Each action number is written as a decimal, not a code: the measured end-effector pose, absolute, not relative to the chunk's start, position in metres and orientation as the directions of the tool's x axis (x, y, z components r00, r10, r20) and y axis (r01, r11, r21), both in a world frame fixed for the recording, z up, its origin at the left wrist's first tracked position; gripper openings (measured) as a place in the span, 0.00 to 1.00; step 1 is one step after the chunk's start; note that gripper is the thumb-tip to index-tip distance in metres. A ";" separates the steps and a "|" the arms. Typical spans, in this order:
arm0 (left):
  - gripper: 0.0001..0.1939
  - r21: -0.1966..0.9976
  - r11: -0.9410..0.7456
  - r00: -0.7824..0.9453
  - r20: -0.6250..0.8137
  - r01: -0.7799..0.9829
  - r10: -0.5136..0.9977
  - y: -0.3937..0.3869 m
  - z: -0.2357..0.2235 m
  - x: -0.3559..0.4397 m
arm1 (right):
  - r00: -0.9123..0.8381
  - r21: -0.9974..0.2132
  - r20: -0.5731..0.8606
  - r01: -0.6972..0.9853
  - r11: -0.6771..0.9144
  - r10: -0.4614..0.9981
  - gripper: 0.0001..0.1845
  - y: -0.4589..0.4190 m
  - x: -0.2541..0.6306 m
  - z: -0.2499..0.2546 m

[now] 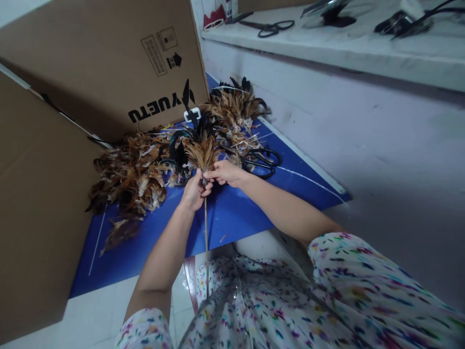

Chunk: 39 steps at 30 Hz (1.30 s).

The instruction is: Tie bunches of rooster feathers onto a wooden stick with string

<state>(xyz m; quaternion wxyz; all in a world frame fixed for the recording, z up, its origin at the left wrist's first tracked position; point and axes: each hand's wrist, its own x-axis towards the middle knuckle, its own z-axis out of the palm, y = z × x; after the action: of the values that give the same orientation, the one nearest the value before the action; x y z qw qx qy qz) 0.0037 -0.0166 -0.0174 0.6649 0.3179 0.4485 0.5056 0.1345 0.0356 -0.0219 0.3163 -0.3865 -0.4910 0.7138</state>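
Note:
A thin wooden stick (206,242) stands almost upright over my lap, with a tuft of brown and black feathers (202,149) bound at its top. My left hand (193,190) is closed round the stick just under the tuft. My right hand (225,172) pinches the base of the feathers from the right, touching the left hand. Behind both hands a heap of loose brown feathers (134,177) lies on a blue mat (232,215).
Black scissors (263,160) lie on the mat right of my hands. Large cardboard boxes (109,63) stand left and behind. A pale wall (363,145) rises at right, with a ledge (327,41) holding another pair of scissors (271,27) and dark tools.

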 end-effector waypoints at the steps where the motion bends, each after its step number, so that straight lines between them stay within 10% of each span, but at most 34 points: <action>1: 0.19 0.884 0.275 0.084 -0.263 -0.379 0.961 -0.016 -0.019 0.003 | -0.491 -0.947 -0.243 -0.068 -0.315 0.836 0.19 0.035 0.135 -0.021; 21: 0.16 0.885 0.322 0.100 -0.306 -0.336 0.947 -0.017 -0.028 0.001 | -0.474 -0.925 -0.180 0.380 0.015 0.862 0.11 0.035 0.150 -0.012; 28: 0.16 0.861 0.347 0.151 -0.313 -0.373 0.938 -0.015 -0.035 0.003 | -0.276 -0.678 0.256 0.632 0.376 0.926 0.12 0.027 0.155 -0.002; 39: 0.14 0.836 0.324 -0.028 -0.374 -0.443 0.927 -0.018 -0.032 0.013 | -0.721 -0.455 0.202 0.531 0.715 0.663 0.14 0.020 0.055 0.016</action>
<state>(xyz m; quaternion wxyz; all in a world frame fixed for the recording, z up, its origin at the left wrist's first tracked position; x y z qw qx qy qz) 0.0126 -0.0178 -0.0315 0.6516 0.2483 0.4872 0.5258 0.0554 0.0204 0.0160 0.1784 -0.3285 -0.9086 0.1862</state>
